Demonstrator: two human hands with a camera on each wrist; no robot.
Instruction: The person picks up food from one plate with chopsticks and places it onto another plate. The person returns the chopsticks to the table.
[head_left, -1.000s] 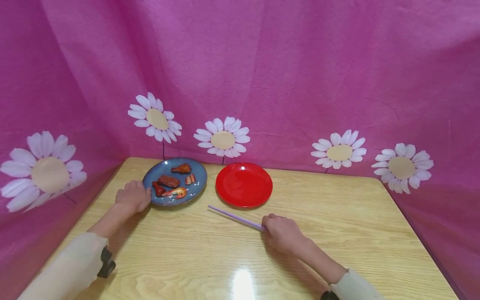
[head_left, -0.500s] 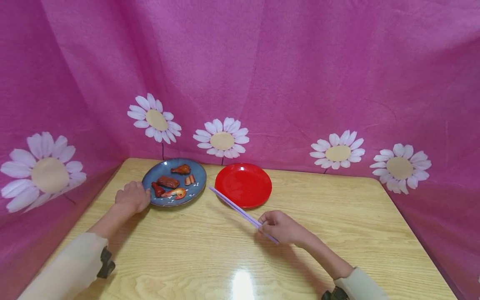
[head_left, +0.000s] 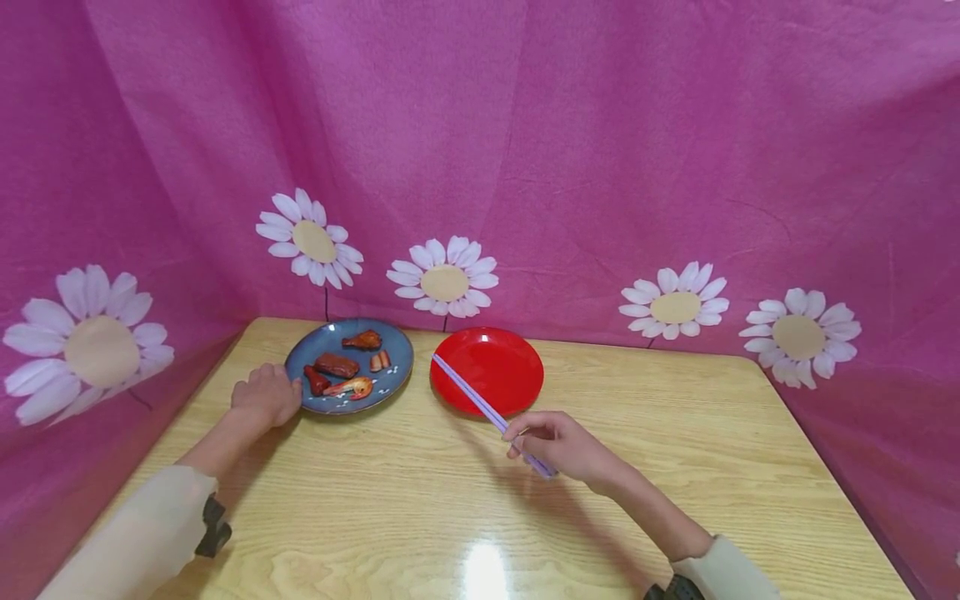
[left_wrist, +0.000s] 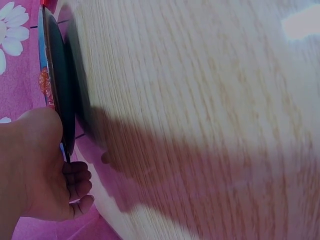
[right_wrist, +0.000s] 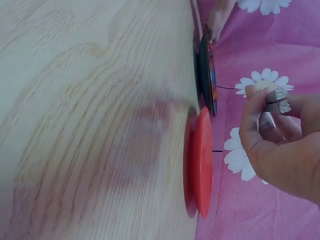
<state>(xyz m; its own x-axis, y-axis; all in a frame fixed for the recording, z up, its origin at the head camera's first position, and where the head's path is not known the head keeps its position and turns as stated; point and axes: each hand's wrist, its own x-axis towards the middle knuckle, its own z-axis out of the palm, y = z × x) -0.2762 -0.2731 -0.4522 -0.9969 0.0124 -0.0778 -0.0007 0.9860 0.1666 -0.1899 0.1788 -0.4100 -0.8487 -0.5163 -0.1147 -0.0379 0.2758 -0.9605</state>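
Observation:
At the left rim of the blue plate, my left hand grips the edge; the left wrist view shows its fingers curled below the rim. On the plate lie a shrimp, a brown slab of meat, a drumstick, a smaller red drumstick and small striped pieces. My right hand holds a pair of purple chopsticks between thumb and fingers, their tips pointing up and left. Those tips overlap the left part of the red plate in the head view. Patterned silver ends show at the right fingers.
Both plates stand near the far edge of a light wooden table, the red one just right of the blue. Behind and beside the table hangs a pink cloth printed with large white daisies.
My right hand has raised the chopsticks off the table and shifted its hold along them; the tips have swung up over the red plate. The left hand stays at the blue plate.

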